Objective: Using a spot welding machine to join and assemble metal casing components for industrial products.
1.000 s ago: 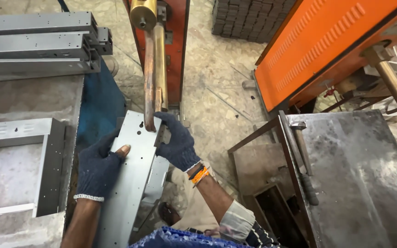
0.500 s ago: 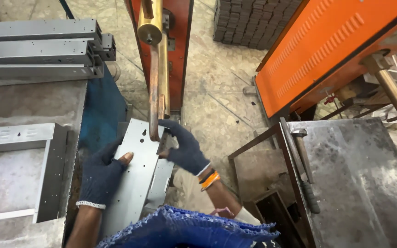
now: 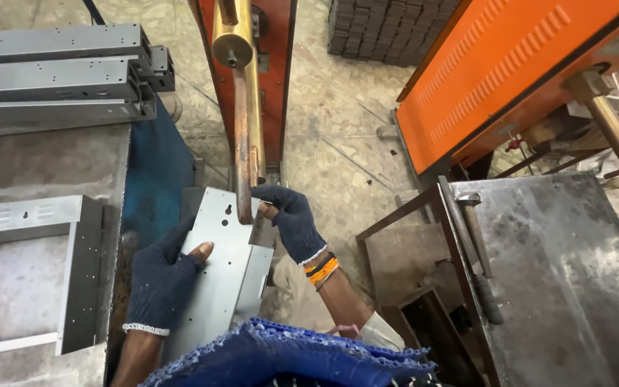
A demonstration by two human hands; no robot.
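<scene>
Holding a bent grey metal sheet [image 3: 220,276] with both hands, a person stands at a tall orange welding machine [image 3: 274,79] in the upper middle of the frame. Both hands wear dark blue knit gloves. The left hand [image 3: 162,279] is in the lower left. It lies flat on the sheet, and its fingers are spread apart and press down on the metal. One bare fingertip pokes out of a hole in the glove. The right hand [image 3: 291,218] is in the middle of the frame. Its fingers are curled together on the top right edge of the sheet, and an orange band sits on that wrist.

A long copper rod [image 3: 243,143] comes down from the machine. Its tip seems to touch the top part of the sheet, near a small hole and just beside the right hand. I judge that the sheet is in place under the rod and the joining is about to be made or is being made at this spot. No spark shows. I cannot tell how many spots on the sheet are done.

More grey metal pieces [image 3: 55,72] are stacked at the upper left. A grey frame piece [image 3: 73,272] lies on the grey surface [image 3: 8,287] at the left. A dark metal bench [image 3: 560,279] is at the right, below a big orange panel [image 3: 510,72].
</scene>
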